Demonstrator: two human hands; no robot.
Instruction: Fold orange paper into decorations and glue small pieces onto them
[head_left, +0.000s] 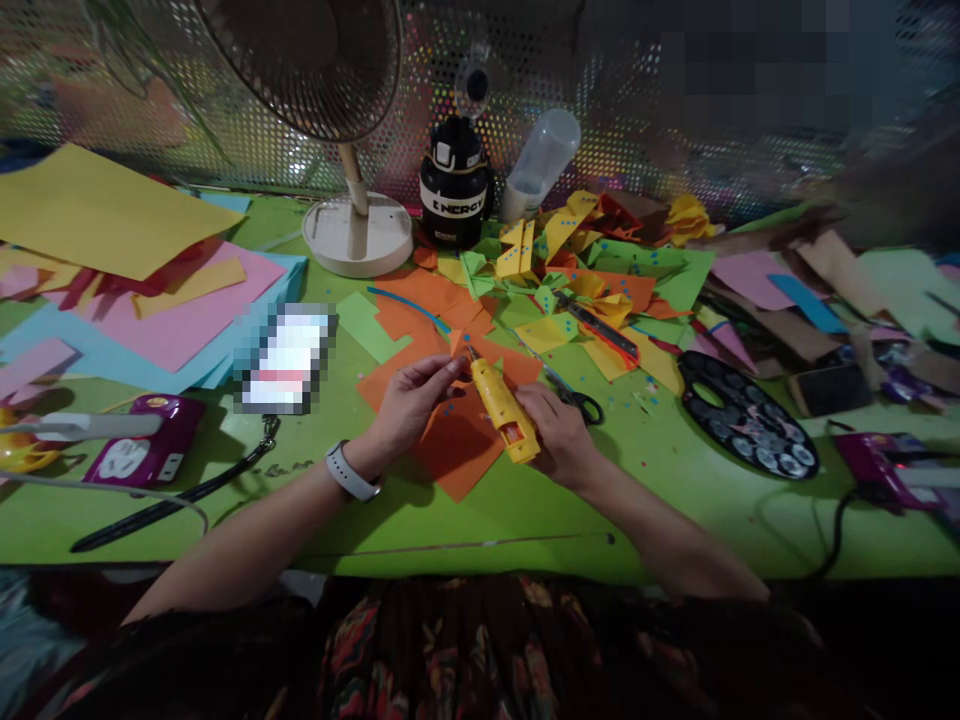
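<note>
My right hand grips a yellow glue gun, its nozzle pointing up and left. At the nozzle tip, the fingers of my left hand pinch a small orange paper piece. A white watch sits on the left wrist. Both hands hover over sheets of orange paper lying on the green table. Black-handled scissors lie just right of my right hand.
A fan on a white base stands at the back, beside a black jar and a tipped clear cup. Coloured paper stacks lie left, folded scraps right. A black round palette and purple devices flank me.
</note>
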